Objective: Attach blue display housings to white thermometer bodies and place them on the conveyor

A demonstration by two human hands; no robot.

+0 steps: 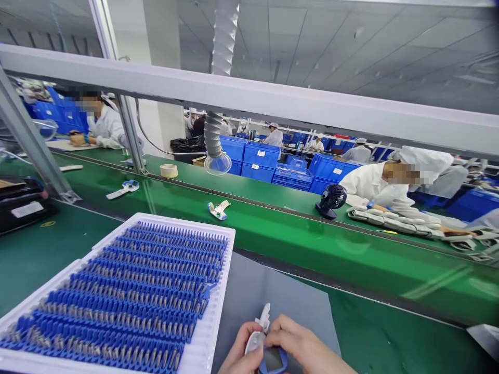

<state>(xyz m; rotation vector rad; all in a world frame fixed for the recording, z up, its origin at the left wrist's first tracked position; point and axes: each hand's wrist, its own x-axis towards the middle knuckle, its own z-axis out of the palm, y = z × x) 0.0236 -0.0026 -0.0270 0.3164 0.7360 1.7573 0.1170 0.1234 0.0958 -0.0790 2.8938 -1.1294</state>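
Note:
At the bottom edge of the head view, my left hand [240, 354] and my right hand [307, 349] are both closed on a small white and blue device [267, 350] with a grey screen, held over a grey mat [273, 296]. A white clip-like part sticks up from the device between my fingers. Left of my hands lies a white tray [218, 291] filled with several rows of blue strips carrying small metal parts.
A green conveyor belt [312, 239] runs across, carrying a roll of tape [169, 170], small white and blue devices [218, 210] and a black desk fan [331, 200]. Other people in white coats work across the belt. Blue crates [261, 158] stand behind. A black box [21, 205] sits far left.

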